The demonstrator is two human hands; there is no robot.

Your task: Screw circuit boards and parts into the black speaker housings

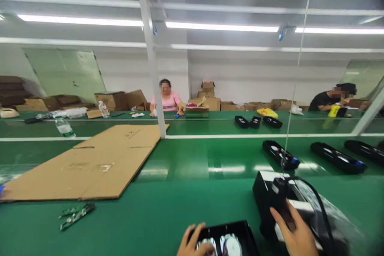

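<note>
Black tray (240, 230): right at the near edge of the green table (180, 192), just in front of the person, with two shiny round pieces (229, 246) seated in it. Only its far part is in view.
Left hand (193, 244): on the tray's left end, fingers curled over the rim. It looks like a touch that keeps the tray from sliding, but the palm is cut off by the frame, so I cannot tell if it truly grips.
Right hand (295, 234): laid flat with the fingers stretched out on a black box (265, 194), clasping nothing. It seems to be pressing down to steady it.
Black box: just right of the tray, close but apart, half out of a clear plastic wrap (336, 218). A black cable (319, 202) arches over it.
Hanging cord (295, 76): drops from overhead to just above the box, probably so it stays within reach.
Other trays: one long black one (280, 154) beyond the box, another (337, 158) to its right, and smaller ones (255, 122) farther back, spread along the belt, well apart.
Cardboard sheet (90, 164): flattened and lying to the left, its far corner at the white post (151, 60).
Circuit boards (76, 214): a few loose ones just near of the cardboard.
Water bottle (64, 127): standing far left, tilted in this view.
Co-workers: one in pink (168, 102) and one in black (325, 101), seated across the table among cartons, with their hands on their own side.
</note>
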